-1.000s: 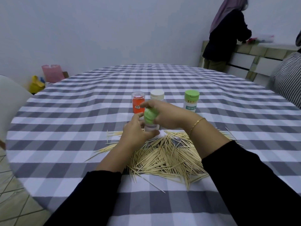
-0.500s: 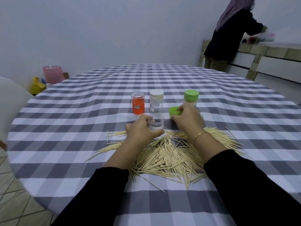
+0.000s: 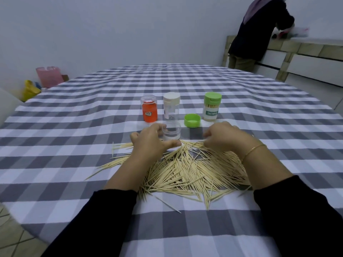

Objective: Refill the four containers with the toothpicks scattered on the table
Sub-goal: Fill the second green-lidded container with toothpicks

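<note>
Clear jar (image 3: 171, 133), uncapped, stands mid-surface, left hand (image 3: 151, 143) gripping it; right hand (image 3: 221, 137), fingers curled, reaches into the toothpicks (image 3: 187, 169). Next: pinch a bundle, drop it in.

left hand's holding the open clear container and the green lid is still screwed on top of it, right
Not quite. The head view shows the left hand holding the open clear container, but the green lid is off it, lying upside down on the tablecloth just behind and to the right.
</note>
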A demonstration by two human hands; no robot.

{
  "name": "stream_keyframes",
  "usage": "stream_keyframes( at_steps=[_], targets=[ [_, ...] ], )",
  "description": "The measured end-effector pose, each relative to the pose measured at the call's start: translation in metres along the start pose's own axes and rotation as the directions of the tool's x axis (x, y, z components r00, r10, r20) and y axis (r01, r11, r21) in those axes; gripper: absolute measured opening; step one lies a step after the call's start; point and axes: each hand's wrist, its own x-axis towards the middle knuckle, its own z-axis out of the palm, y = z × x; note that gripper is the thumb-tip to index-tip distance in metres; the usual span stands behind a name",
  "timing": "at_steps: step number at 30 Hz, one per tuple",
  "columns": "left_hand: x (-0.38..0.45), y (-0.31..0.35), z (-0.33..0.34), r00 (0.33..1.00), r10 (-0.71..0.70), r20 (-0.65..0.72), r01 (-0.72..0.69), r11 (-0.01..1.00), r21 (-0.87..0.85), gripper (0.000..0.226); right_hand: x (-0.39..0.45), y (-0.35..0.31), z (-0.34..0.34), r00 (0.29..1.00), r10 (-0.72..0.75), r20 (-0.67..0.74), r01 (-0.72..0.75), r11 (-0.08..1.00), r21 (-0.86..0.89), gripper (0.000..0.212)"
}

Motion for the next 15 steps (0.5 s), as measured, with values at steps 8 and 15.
stream_keyframes(
  at_steps=[8, 15],
  targets=[
    [-0.001, 0.001, 0.001, 1.0, -0.006, -0.012, 0.006, 1.0, 0.002, 0.072, -0.008, -0.002, 0.01, 0.993, -0.015, 0.115, 0.038, 0.979, -0.199, 0.041],
    [0.002, -0.003, 0.003, 1.0, -0.002, -0.017, 0.002, 1.0, -0.021, 0.073, -0.004, -0.01, 0.021, 0.996, -0.063, -0.055, 0.048, 0.97, -0.239, 0.026]
  ],
)
